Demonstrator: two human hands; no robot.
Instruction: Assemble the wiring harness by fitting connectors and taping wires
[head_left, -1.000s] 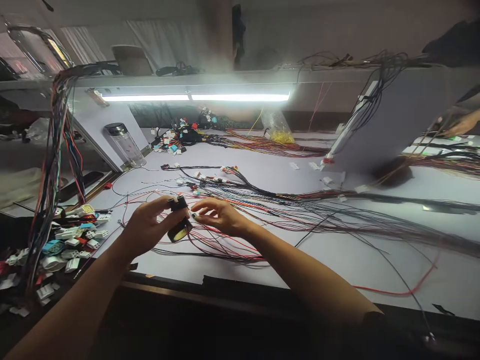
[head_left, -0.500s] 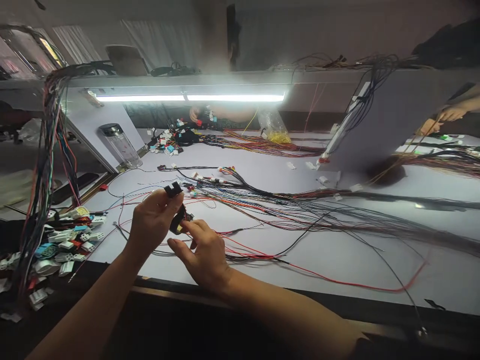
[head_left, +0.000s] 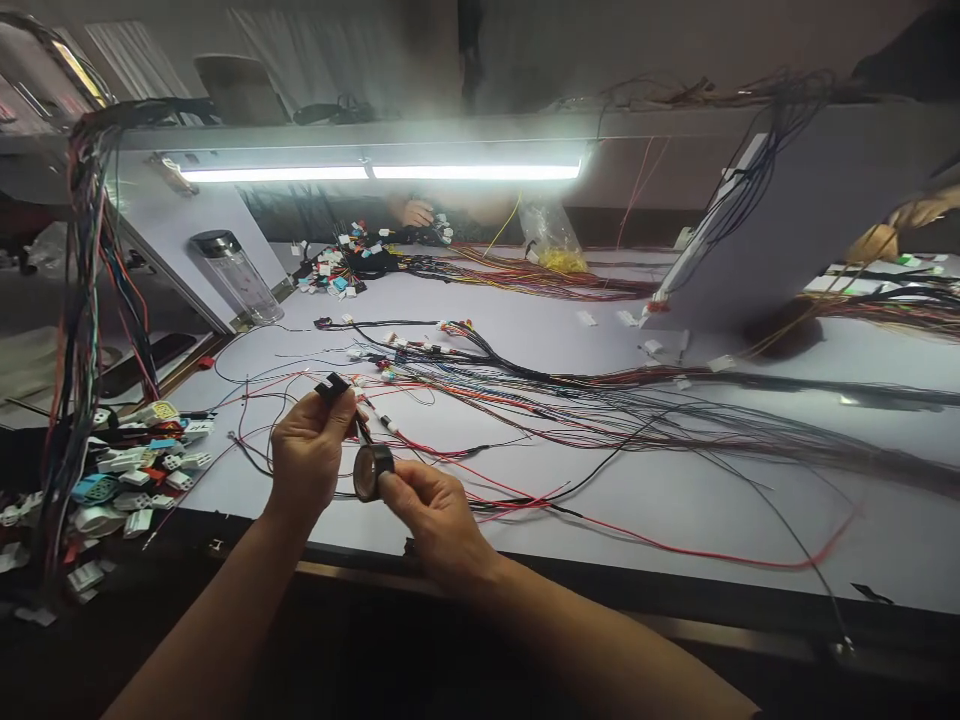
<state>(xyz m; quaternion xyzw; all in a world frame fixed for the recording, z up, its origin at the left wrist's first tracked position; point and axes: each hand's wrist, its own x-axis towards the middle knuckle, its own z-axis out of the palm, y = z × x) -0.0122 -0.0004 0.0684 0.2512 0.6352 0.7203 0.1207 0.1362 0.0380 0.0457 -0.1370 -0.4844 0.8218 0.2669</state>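
My left hand (head_left: 309, 445) pinches a black connector (head_left: 332, 387) between thumb and fingers, its notched end showing above them. To its right, my right hand (head_left: 442, 515) grips a roll of black tape (head_left: 373, 472) by its edge, the ring's open side facing me. A dark strip, apparently tape, runs from the roll up toward the left hand. Red wires (head_left: 420, 443) with small white connectors lie just behind the roll. Beyond both hands a loose wire harness (head_left: 540, 380) spreads across the white tabletop (head_left: 675, 520).
A heap of mostly white connectors (head_left: 135, 470) hangs with a wire bundle (head_left: 82, 300) at the left. Behind stand a clear bottle (head_left: 240, 280) and a bag of yellow pieces (head_left: 559, 250). A lit tube lamp (head_left: 375, 172) crosses above. Another person's hand (head_left: 416, 213) shows at the far side.
My right hand has moved slightly right and down, drawing the tape roll away from my left hand. The roll has turned its ring toward me. The left hand still holds the connector.
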